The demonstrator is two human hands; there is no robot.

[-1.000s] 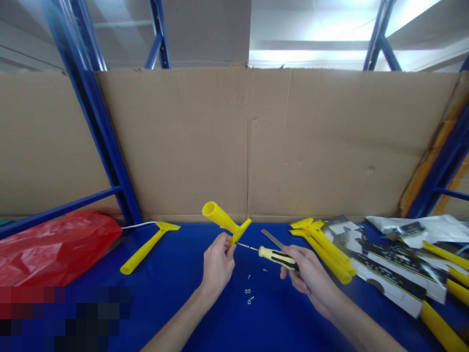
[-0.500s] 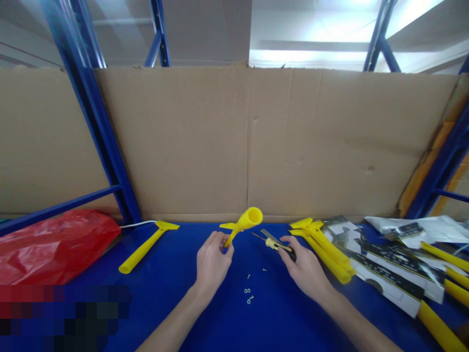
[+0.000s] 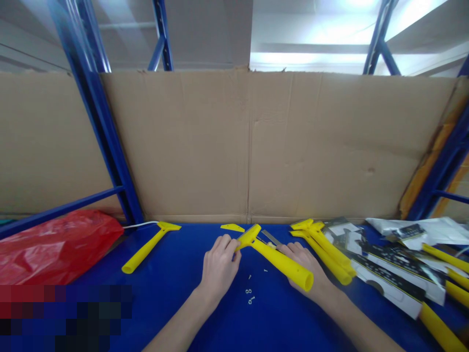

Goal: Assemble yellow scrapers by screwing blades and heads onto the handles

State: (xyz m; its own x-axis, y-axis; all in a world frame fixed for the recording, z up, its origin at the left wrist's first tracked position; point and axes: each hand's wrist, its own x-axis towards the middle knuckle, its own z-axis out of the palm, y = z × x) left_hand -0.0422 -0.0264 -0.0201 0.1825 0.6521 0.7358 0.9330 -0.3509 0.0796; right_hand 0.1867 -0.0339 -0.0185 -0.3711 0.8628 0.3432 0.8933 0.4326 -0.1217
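Note:
My left hand (image 3: 221,261) grips one end of the wide head of a yellow scraper handle (image 3: 284,261). Its hollow tube points toward the lower right and passes in front of my right hand (image 3: 306,269). Behind that tube, my right hand has its fingers around a screwdriver (image 3: 271,245), mostly hidden now. A flat metal blade (image 3: 270,237) lies just beyond those fingers. Near the cardboard rests a small yellow plate (image 3: 232,227). Several tiny screws and nuts (image 3: 249,292) are scattered on the blue table (image 3: 227,322) between my forearms.
Another yellow handle (image 3: 146,247) lies at the left, beside a red plastic bag (image 3: 62,244). More yellow handles (image 3: 326,254) are piled at the right, next to black-and-white packages (image 3: 392,278). A cardboard panel (image 3: 190,146) and blue posts (image 3: 106,142) stand behind.
The held yellow handle has swung round, its open tube end moving from pointing up to the lower right. My left hand has shifted slightly right. The screwdriver is now largely covered.

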